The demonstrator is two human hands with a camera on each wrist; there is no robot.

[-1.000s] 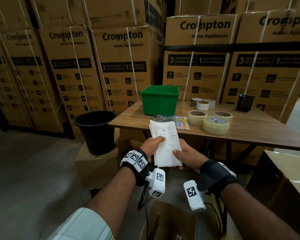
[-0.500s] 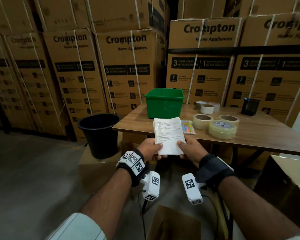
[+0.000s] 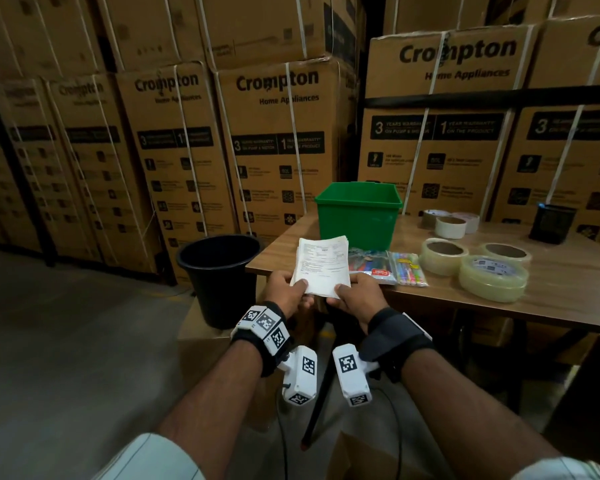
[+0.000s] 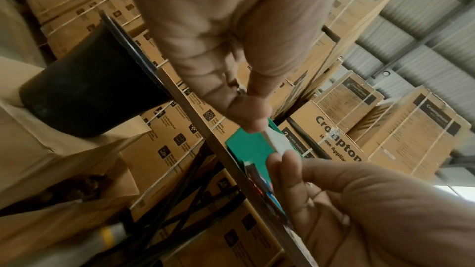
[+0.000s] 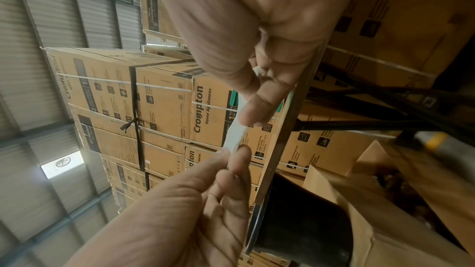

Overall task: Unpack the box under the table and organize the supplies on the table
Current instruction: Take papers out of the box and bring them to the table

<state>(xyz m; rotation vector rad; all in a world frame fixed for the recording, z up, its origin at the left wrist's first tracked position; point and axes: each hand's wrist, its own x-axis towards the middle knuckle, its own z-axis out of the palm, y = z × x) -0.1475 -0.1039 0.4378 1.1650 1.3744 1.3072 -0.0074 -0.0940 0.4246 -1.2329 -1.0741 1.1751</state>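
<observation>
A stack of white printed papers (image 3: 321,265) hangs just above the near left edge of the wooden table (image 3: 551,299). My left hand (image 3: 286,289) pinches its near left corner and my right hand (image 3: 355,294) pinches its near right corner, thumbs on top. The left wrist view shows the stack (image 4: 276,141) edge-on between both hands, and the right wrist view shows the same thin white edge (image 5: 235,135). Behind the papers stands a green bin (image 3: 359,216). An open cardboard box (image 3: 361,459) lies on the floor below my arms.
On the table lie pen packs (image 3: 388,268), clear tape rolls (image 3: 492,277), more tape rolls (image 3: 449,225) at the back and a black mesh cup (image 3: 551,223). A black bucket (image 3: 219,271) stands on a carton left of the table. Stacked cartons (image 3: 278,133) wall the back.
Both hands have carried the paper stack up and forward from in front of the table to its near edge. The left hand's grip has shifted from the stack's side to its near corner.
</observation>
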